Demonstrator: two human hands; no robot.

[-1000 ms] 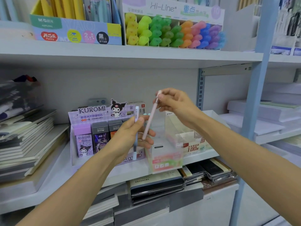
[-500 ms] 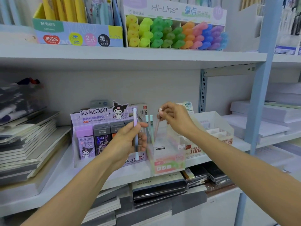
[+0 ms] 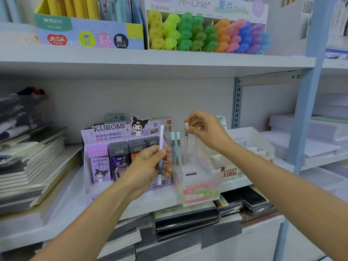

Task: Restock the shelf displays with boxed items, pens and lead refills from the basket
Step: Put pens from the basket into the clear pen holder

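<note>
The left hand grips a slim lilac pen upright, just left of the clear plastic display box with a pastel label. Over that box the right hand pinches the white cap of a pale pink pen, whose lower end is already down inside. It probably wants lowering straight and releasing only once seated, clear of the two mint-green pens standing just left of it in the box. The box's tall clear walls leave little room to tilt.

Left of the box the purple Kuromi lead-refill display crowds the waiting hand. Right of it sits a white open carton, and high above it are rows of coloured highlighters. The basket is out of view.
</note>
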